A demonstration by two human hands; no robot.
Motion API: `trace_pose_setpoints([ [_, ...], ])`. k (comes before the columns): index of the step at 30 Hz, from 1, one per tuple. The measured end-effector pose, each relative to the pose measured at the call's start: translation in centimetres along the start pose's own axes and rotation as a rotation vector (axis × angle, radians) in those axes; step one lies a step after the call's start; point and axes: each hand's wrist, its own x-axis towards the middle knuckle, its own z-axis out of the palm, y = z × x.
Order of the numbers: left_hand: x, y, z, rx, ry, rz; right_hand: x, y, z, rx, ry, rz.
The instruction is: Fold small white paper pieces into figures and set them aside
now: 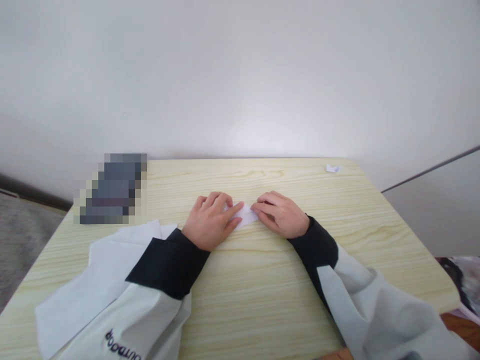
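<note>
We see a small piece of white paper (247, 214) just below the centre of the frame, lying on the pale wood-grain table (243, 300) between two hands. The left hand (210, 220) reaches it from the left, thumb and index finger spread over the paper; we cannot tell whether the other curled fingers grip it. The right hand (282, 215) pinches the paper's right end between thumb and fingertips. Both wrists wear black cuffs (170, 262) on light grey sleeves (150, 315). Toward the lower left we find larger white sheets (90, 280), partly under the left sleeve. At the left, above them, sits a dark, pixelated rectangular object (114, 187), and near the table's far right corner lies a little white scrap (332, 168).
</note>
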Motion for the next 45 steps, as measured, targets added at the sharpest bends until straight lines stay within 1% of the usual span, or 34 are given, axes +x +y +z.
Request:
trace_pose_setpoints([
  [5,0.0,0.0,-0.1,-0.04,-0.008,-0.016,-0.5,0.4,-0.2,0.047,0.026,-0.016],
  [8,0.1,-0.1,-0.1,-0.07,-0.002,-0.028,-0.7,0.5,-0.3,0.096,0.07,-0.011],
  [9,0.1,-0.1,-0.1,-0.086,0.0,-0.035,-0.8,0.5,-0.3,0.118,0.087,0.014],
  [11,0.1,-0.2,-0.1,-0.131,-0.003,-0.053,-0.7,0.3,-0.2,0.154,0.115,0.11],
  [13,0.2,-0.2,0.0,-0.188,-0.018,-0.076,-0.3,-0.1,0.2,0.165,0.118,0.227],
  [14,0.2,-0.2,0.1,-0.217,-0.027,-0.09,-0.1,-0.3,0.4,0.156,0.107,0.253],
  [17,0.3,-0.3,0.2,-0.292,-0.048,-0.135,0.5,-1.1,1.2,0.11,0.07,0.269],
  [22,0.4,-0.5,0.3,-0.375,-0.054,-0.169,0.9,-1.7,1.9,0.173,0.097,0.332],
  [27,0.5,-0.6,0.4,-0.449,0.009,-0.198,1.3,-1.9,1.8,0.309,0.125,0.446],
  [29,0.6,-0.7,0.4,-0.495,0.031,-0.207,1.5,-2.4,1.9,0.34,0.137,0.468],
  [33,0.7,-0.8,0.3,-0.591,0.066,-0.258,1.9,-3.4,2.0,0.373,0.167,0.443],
  [36,0.8,-0.8,0.3,-0.677,0.073,-0.253,1.9,-3.6,2.0,0.397,0.174,0.414],
  [41,0.7,-0.6,0.1,-0.744,0.067,-0.226,1.7,-3.3,1.7,0.441,0.103,0.347],
  [45,0.7,-0.5,-0.2,-0.769,0.051,-0.297,1.7,-2.9,1.5,0.452,0.042,0.314],
])
